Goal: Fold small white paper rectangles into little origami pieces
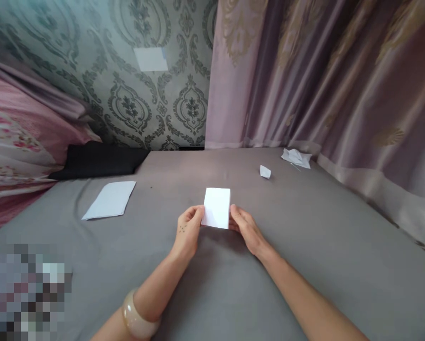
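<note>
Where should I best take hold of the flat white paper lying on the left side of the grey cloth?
Probably pinch the paper at the corner nearest the left hand, coming from the front: it lies flat on the cloth, so a corner lifts most easily.

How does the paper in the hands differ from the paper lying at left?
The held paper is smaller and stands up between the left hand and right hand; the left paper is larger and lies flat on the gray cloth. The held paper looks neater-edged than the left paper. Both are white.
</note>
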Demonstrator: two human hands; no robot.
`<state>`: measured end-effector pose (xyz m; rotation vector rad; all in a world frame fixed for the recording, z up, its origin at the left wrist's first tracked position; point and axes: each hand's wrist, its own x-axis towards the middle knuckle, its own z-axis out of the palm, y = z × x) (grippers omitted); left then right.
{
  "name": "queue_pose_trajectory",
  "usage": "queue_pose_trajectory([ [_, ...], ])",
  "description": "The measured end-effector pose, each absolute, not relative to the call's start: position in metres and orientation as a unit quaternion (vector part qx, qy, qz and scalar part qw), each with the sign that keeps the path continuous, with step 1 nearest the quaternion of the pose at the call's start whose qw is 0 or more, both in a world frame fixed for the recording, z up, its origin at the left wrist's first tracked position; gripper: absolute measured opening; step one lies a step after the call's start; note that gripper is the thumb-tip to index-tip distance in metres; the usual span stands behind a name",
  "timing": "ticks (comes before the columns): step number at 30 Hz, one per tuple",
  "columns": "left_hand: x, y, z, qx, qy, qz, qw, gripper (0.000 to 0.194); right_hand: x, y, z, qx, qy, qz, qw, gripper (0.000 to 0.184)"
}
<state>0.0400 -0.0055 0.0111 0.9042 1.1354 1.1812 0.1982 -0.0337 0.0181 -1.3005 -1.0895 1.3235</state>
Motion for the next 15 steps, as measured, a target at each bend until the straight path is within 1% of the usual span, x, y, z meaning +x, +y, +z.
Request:
queue_pose_trajectory([
  [2,0.044,-0.009,0.008,0.368,0.478,0.504,0.618,0.031,0.191,-0.036,0.018,-0.523,-0.427,0.562,0.478,0.049],
  [6,0.047,-0.012,0.007,0.387,0.489,0.493,0.607,0.031,0.186,-0.036,0.013,-0.531,-0.417,0.561,0.479,0.043],
  [11,0.041,-0.01,0.01,0.385,0.49,0.453,0.638,0.035,0.194,-0.034,0.009,-0.538,-0.449,0.559,0.442,0.039],
  [13,0.039,-0.008,0.008,0.385,0.505,0.44,0.636,0.033,0.197,-0.034,0.008,-0.555,-0.461,0.535,0.439,0.044],
  [15,0.037,-0.007,0.005,0.392,0.522,0.43,0.624,0.03,0.201,-0.034,0.006,-0.572,-0.484,0.492,0.445,0.056],
])
